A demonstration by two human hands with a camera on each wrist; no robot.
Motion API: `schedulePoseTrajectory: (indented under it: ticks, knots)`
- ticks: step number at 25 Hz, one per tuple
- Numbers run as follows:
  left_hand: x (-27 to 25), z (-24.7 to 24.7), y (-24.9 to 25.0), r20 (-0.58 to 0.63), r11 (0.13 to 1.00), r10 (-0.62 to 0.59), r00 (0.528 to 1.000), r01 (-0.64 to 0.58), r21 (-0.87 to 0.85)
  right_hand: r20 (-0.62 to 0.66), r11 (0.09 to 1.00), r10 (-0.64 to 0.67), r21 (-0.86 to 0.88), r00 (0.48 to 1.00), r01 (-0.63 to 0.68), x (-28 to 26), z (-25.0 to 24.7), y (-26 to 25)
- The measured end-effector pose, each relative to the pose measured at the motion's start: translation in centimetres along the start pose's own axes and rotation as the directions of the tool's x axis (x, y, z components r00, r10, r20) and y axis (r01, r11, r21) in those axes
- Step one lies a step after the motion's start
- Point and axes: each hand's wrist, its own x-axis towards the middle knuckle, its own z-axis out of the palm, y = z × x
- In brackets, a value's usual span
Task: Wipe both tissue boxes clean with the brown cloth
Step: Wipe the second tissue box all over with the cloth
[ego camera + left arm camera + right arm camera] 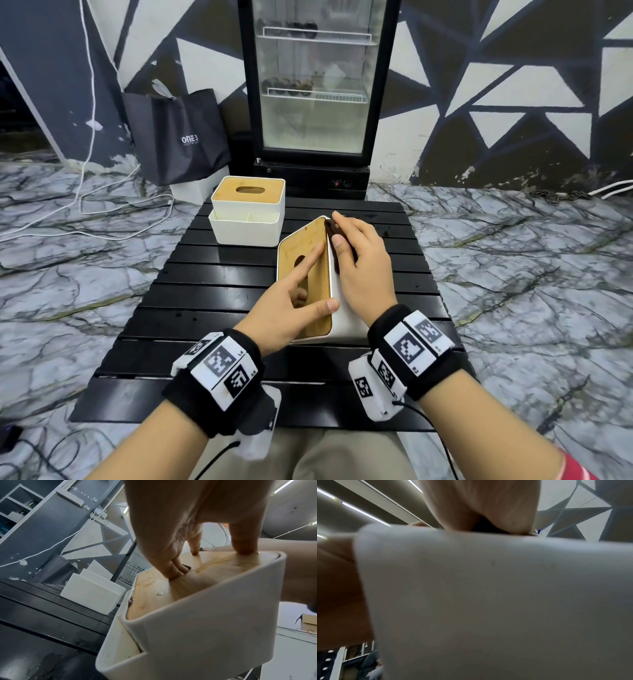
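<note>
The near tissue box (344,322) lies tipped on its side on the black slatted table (222,284), its wooden lid facing left. My left hand (310,284) grips it: index finger flat on the lid, thumb on the edge, other fingers hooked in the slot (178,572). My right hand (342,233) presses the brown cloth (331,228) against the box's upturned white side (488,595), near its far end. A second tissue box (248,210), white with a wooden lid, stands upright behind and to the left, also seen as the far box (92,595).
A glass-door fridge (315,85) stands just past the table's far edge. A black bag (178,137) leans on the wall to its left, and white cables (85,192) trail over the marble floor. My knees sit at the table's near edge.
</note>
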Motion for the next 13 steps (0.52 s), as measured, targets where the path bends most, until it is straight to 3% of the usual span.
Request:
schedulePoseTrajectory:
  ticks: [4,9,13]
  knots:
    - [0.0,-0.2,0.0,-0.010,1.000,-0.016,1.000,0.016,-0.008,0.009,0.999,-0.041,0.000,0.999,0.041,-1.8,0.1,0.1]
    - [0.5,-0.4,0.0,-0.019,0.999,-0.029,0.999,0.028,-0.032,0.081,0.999,0.032,-0.008,0.996,-0.031,0.6,-0.1,0.2]
    - [0.4,-0.9,0.1,-0.036,0.998,-0.058,0.998,0.057,-0.026,0.132,1.000,0.004,-0.020,0.991,-0.002,-0.8,0.3,0.1]
